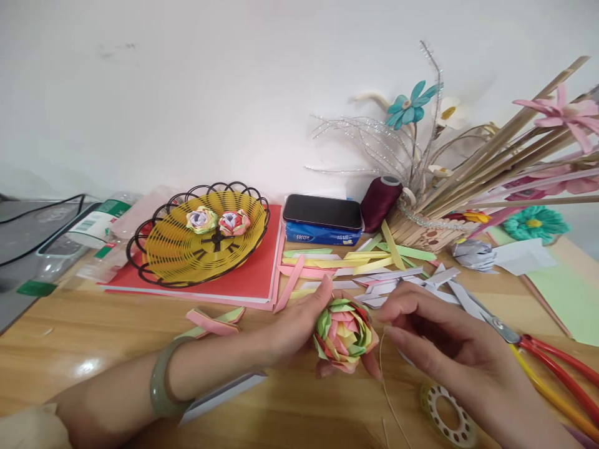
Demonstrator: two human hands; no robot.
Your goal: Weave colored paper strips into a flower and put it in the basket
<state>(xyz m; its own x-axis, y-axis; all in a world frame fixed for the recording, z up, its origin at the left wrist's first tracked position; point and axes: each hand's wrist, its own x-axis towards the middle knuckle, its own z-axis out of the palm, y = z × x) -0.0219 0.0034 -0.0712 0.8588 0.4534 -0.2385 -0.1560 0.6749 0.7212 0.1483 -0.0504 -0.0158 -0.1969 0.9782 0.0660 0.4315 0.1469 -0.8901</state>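
Note:
A folded paper flower (345, 335) in pink, green, yellow and red faces me, cradled in my left hand (297, 330), whose fingers curl beneath it. My right hand (452, 349) is just right of the flower, thumb and forefinger pinched together on a thin tan thread (384, 380). The thread runs down from those fingertips toward the table's front edge. Where its upper end meets the flower cannot be made out. Folded paper strips (294, 277) in pink, yellow, green and white lie behind both hands.
Two smaller paper flowers sit in a yellow woven basket (206, 262) on red paper (248, 287). A phone (322, 212) rests on a blue packet (322, 233) beside a maroon thread spool (380, 202). Red-handled scissors (538, 346), a tape roll (447, 415) and decorative flowers (407, 112) are at right.

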